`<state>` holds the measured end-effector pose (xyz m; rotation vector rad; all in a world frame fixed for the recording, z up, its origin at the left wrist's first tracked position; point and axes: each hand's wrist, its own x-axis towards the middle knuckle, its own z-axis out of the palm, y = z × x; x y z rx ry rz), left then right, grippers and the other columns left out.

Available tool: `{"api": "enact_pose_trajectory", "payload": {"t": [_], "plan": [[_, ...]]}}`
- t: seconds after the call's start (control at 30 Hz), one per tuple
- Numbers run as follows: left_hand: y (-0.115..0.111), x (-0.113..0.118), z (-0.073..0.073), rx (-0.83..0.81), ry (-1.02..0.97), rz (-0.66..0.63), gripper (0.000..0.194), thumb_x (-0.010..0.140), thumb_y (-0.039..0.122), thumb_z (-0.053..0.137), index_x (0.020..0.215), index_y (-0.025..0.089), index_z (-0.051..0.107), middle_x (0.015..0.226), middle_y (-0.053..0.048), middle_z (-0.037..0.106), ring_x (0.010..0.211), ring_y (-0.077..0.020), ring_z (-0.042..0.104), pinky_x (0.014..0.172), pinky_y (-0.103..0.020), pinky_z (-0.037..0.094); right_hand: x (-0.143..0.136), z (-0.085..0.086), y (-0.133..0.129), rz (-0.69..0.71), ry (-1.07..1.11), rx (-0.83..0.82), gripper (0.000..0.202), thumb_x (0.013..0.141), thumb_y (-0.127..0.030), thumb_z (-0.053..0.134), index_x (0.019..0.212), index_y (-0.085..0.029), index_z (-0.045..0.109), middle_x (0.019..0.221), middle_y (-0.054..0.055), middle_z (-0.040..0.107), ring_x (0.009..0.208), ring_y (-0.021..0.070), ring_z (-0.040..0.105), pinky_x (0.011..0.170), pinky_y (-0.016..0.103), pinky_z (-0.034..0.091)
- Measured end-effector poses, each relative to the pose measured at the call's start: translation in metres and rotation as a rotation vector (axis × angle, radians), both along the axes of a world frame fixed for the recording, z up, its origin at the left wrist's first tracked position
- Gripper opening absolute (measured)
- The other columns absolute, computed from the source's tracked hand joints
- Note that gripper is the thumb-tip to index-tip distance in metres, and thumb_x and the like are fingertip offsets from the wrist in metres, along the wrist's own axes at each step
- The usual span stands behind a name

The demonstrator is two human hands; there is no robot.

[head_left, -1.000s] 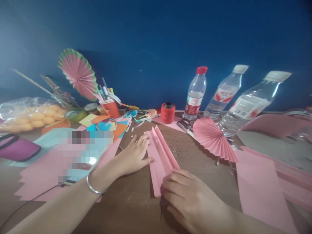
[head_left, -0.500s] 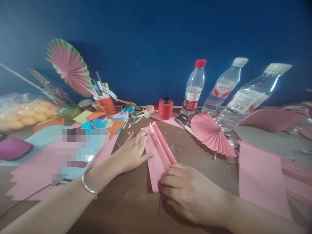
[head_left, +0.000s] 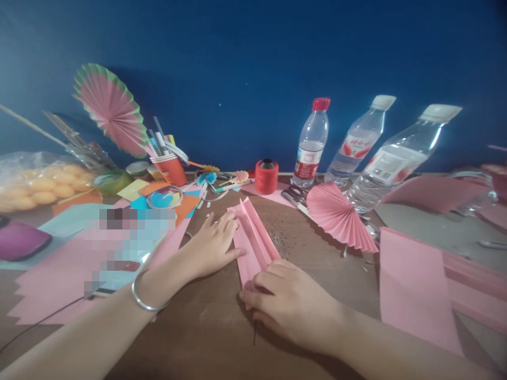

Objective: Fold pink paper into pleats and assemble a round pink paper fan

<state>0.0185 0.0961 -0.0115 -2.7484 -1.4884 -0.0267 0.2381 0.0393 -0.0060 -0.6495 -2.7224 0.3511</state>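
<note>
Folded pink paper lies on the brown table, pleated lengthwise, with its far end slightly raised. My left hand rests at the paper's left edge, fingers apart, fingertips on its upper left part. Around the near end of the paper my right hand is closed, its fingers curled over the lower edge. A silver bangle is on my left wrist.
A pink paper fan and three bottles stand or lie at the back right, near a red thread spool. Pink sheets lie right. An orange cup holds pens at the back left.
My right hand has moved a little left and now covers the near end of the folded paper. My left hand has barely moved. The view has shifted slightly.
</note>
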Motion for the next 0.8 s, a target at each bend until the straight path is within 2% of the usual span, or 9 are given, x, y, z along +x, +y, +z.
{"api": "enact_pose_trajectory", "payload": {"t": [0.1, 0.27, 0.43, 0.53, 0.6, 0.7, 0.8], "plan": [[0.0, 0.001, 0.004, -0.017, 0.022, 0.016, 0.062, 0.084, 0.055, 0.036, 0.123, 0.007, 0.044, 0.138, -0.022, 0.035, 0.13, -0.033, 0.026, 0.103, -0.054, 0.016, 0.001, 0.0, 0.001, 0.008, 0.028, -0.017, 0.018, 0.088, -0.024, 0.047, 0.101, -0.021, 0.059, 0.097, 0.003, 0.061, 0.081, 0.0149, 0.052, 0.075, 0.03, 0.036], [-0.001, 0.002, 0.004, -0.028, 0.01, 0.02, 0.062, 0.084, 0.056, 0.035, 0.123, 0.008, 0.044, 0.137, -0.021, 0.036, 0.128, -0.0324, 0.029, 0.104, -0.053, 0.016, 0.002, 0.0, 0.001, 0.02, 0.06, -0.052, 0.018, 0.087, -0.025, 0.048, 0.101, -0.019, 0.058, 0.098, 0.002, 0.065, 0.083, 0.0149, 0.051, 0.078, 0.03, 0.035], [0.001, -0.003, 0.001, -0.028, -0.022, -0.005, 0.063, 0.084, 0.059, 0.033, 0.125, 0.011, 0.042, 0.139, -0.019, 0.033, 0.131, -0.0319, 0.024, 0.105, -0.053, 0.013, 0.001, -0.001, -0.001, 0.005, 0.019, -0.004, 0.022, 0.09, -0.026, 0.044, 0.106, -0.022, 0.059, 0.103, 0.003, 0.064, 0.084, 0.0147, 0.051, 0.077, 0.031, 0.035], [0.001, -0.003, 0.007, -0.026, -0.061, -0.041, 0.059, 0.084, 0.056, 0.038, 0.125, 0.014, 0.043, 0.139, -0.016, 0.032, 0.131, -0.0321, 0.022, 0.105, -0.051, 0.017, 0.001, -0.002, -0.001, 0.002, 0.007, 0.001, 0.024, 0.091, -0.026, 0.042, 0.107, -0.022, 0.058, 0.104, 0.003, 0.064, 0.085, 0.0152, 0.051, 0.077, 0.031, 0.036], [0.0, -0.001, 0.015, -0.045, -0.114, -0.102, 0.047, 0.085, 0.049, 0.042, 0.119, 0.018, 0.049, 0.135, -0.013, 0.038, 0.127, -0.0312, 0.03, 0.102, -0.049, 0.025, 0.002, -0.003, -0.002, 0.008, 0.019, -0.004, 0.023, 0.091, -0.026, 0.043, 0.106, -0.021, 0.059, 0.103, 0.004, 0.064, 0.085, 0.0154, 0.051, 0.078, 0.031, 0.036], [-0.004, 0.002, 0.028, -0.209, -0.188, -0.324, 0.024, 0.09, 0.03, 0.04, 0.099, 0.023, 0.061, 0.114, -0.006, 0.055, 0.113, -0.0217, 0.046, 0.095, -0.037, 0.036, 0.004, -0.006, -0.001, 0.009, 0.064, -0.006, 0.02, 0.089, -0.024, 0.045, 0.102, -0.018, 0.06, 0.099, 0.006, 0.064, 0.084, 0.0165, 0.053, 0.078, 0.032, 0.038], [-0.01, 0.004, 0.036, -0.339, -0.25, -0.47, 0.027, 0.092, 0.021, 0.038, 0.09, 0.025, 0.065, 0.097, -0.002, 0.063, 0.103, -0.0163, 0.053, 0.091, -0.031, 0.039, 0.007, -0.009, 0.0, 0.032, 0.105, 0.003, 0.018, 0.088, -0.018, 0.044, 0.095, -0.015, 0.06, 0.092, 0.007, 0.064, 0.083, 0.0162, 0.055, 0.078, 0.031, 0.04]]}}
